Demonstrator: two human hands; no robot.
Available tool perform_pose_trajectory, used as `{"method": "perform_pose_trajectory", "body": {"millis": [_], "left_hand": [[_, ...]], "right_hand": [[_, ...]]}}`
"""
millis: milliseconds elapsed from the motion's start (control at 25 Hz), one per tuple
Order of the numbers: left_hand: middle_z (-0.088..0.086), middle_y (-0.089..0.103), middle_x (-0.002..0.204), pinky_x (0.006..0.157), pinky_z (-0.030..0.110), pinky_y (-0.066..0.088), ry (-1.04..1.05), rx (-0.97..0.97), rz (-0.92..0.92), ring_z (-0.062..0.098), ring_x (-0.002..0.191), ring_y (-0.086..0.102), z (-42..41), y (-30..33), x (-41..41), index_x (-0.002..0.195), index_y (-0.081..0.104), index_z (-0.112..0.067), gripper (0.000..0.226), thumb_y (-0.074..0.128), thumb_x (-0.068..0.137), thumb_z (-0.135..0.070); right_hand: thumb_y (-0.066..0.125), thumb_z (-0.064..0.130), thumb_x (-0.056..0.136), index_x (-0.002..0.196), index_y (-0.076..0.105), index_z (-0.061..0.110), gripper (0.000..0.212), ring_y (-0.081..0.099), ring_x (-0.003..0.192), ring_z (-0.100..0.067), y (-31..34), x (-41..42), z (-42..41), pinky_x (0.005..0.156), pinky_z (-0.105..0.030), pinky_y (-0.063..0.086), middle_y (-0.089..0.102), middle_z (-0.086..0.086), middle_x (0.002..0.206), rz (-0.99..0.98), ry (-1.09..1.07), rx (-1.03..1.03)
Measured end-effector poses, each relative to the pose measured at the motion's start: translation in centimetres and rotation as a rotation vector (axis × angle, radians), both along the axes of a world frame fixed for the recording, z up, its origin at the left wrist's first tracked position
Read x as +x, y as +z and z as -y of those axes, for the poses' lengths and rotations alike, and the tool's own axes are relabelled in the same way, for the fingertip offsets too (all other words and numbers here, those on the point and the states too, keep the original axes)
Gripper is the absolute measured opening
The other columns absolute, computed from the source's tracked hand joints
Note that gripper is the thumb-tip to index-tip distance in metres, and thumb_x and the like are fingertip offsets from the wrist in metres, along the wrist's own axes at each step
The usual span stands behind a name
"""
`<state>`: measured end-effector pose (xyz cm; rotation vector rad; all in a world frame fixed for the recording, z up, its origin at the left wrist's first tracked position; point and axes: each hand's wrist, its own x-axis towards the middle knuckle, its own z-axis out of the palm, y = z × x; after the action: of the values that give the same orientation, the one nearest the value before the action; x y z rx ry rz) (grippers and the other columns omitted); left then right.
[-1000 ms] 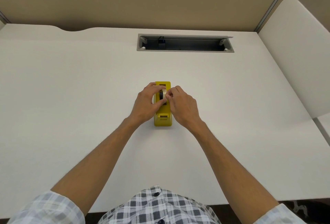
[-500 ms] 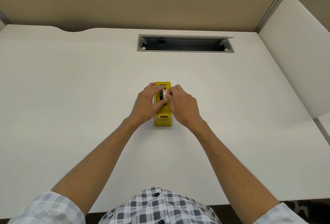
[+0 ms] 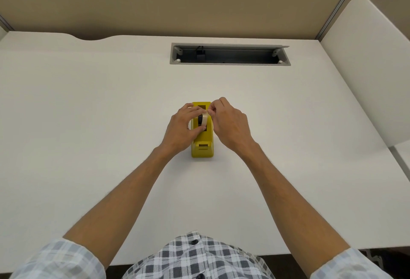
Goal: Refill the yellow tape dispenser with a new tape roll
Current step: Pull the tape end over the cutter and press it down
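My left hand (image 3: 180, 128) clamps the tape roll (image 3: 203, 120) over the yellow tape dispenser (image 3: 202, 146), whose long axis runs toward me; my right hand (image 3: 229, 123) pinches the roll's far edge

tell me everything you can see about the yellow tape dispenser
The yellow tape dispenser is a glossy, plastic-looking block standing upright near the middle of the white desk, its long axis running away from the person. A dark well opens in its top; the near end carries a small rectangular cutter fitting. A pale tape roll stands on edge in the well. The left hand and right hand flank it, pinching the roll.
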<state>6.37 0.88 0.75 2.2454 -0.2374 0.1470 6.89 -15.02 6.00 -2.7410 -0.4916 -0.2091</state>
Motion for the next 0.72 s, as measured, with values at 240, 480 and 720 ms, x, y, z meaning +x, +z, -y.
{"method": "perform_pose_trajectory", "body": {"millis": [240,480,720], "left_hand": [[-0.019,0.054,0.124,0.099,0.046,0.049,0.041,-0.049,-0.058,0.016,0.135,0.042,0.1,0.1,0.0,0.122,0.064,-0.026,0.045,0.076,0.079,-0.020],[-0.001,0.054,0.140,0.092,0.052,0.052,0.071,-0.074,-0.093,0.018,0.135,0.043,0.1,0.2,-0.1,0.122,0.064,-0.028,0.047,0.078,0.078,-0.021],[0.000,0.051,0.143,0.095,0.050,0.051,0.077,-0.054,-0.103,0.018,0.136,0.042,0.1,0.3,-0.1,0.121,0.063,-0.031,0.045,0.077,0.078,-0.025]], "right_hand": [[0.044,0.022,0.102,0.108,0.056,0.010,0.018,0.050,0.064,-0.021,0.4,0.5,0.2,0.054,-0.029,0.033,0.057,-0.004,0.105,0.020,0.020,-0.027],[0.049,0.019,0.100,0.112,0.057,0.009,0.017,0.052,0.068,-0.017,1.1,1.2,0.3,0.055,-0.027,0.037,0.059,-0.006,0.108,0.030,0.030,-0.063],[0.049,0.018,0.100,0.110,0.057,0.010,0.015,0.059,0.072,-0.020,1.3,1.7,0.6,0.056,-0.029,0.045,0.059,-0.005,0.108,0.034,0.025,-0.042]]}}
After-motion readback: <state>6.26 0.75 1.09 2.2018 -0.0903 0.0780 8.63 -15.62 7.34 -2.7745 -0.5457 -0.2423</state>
